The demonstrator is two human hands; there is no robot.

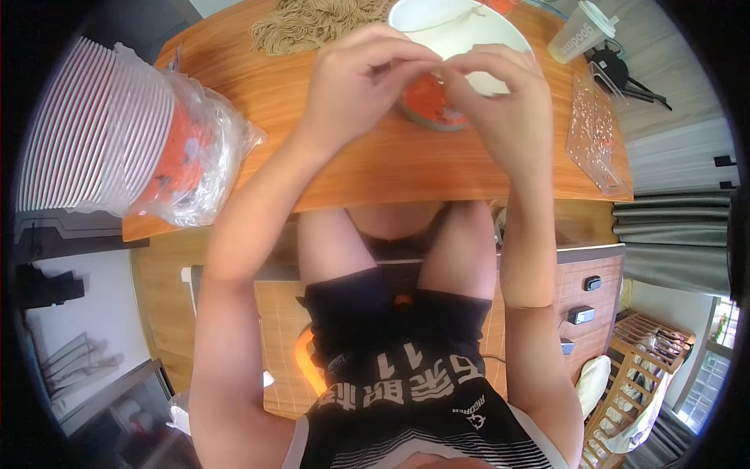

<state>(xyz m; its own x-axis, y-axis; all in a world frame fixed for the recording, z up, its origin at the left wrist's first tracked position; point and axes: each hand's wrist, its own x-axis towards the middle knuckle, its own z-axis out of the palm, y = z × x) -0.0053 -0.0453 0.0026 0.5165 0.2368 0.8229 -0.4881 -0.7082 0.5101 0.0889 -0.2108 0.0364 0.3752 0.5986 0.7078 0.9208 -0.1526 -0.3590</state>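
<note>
My left hand [359,82] and my right hand [504,94] meet over the table, fingertips pinched together. Whatever sits between the fingertips is too small to make out. Below them lies a round object with an orange-red face [426,98] and a dark rim, partly covered by my right hand. Just behind my hands stands a large white bowl [500,39], with a pale strand across its inside. A heap of tan cord or yarn [305,27] rests beyond my left hand.
On the wooden table's [375,172] left stands a tall stack of white-edged discs [101,125] in clear plastic. A clear tray with small bits [594,129], a lidded cup [582,33] and a black cabled object [613,70] sit at right. My legs are under the table edge.
</note>
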